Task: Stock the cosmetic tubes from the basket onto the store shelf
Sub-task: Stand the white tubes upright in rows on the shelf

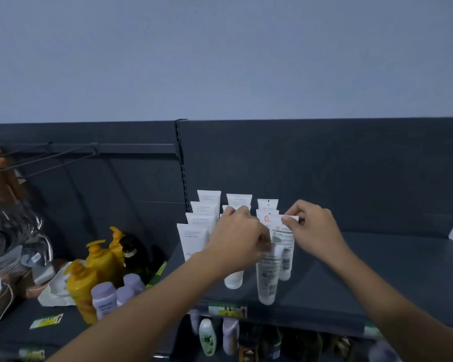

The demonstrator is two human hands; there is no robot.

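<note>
Three rows of cosmetic tubes (201, 220) already stand on the shelf (376, 270). The left hand (235, 236) grips one tube (267, 280) and the right hand (314, 228) pinches another tube (285, 239). The basket is out of view.

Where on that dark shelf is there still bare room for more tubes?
The shelf is bare right of the green-printed tubes, out to its right end. Its left side is packed with rows of white tubes; yellow pump bottles crowd the neighbouring section.
</note>
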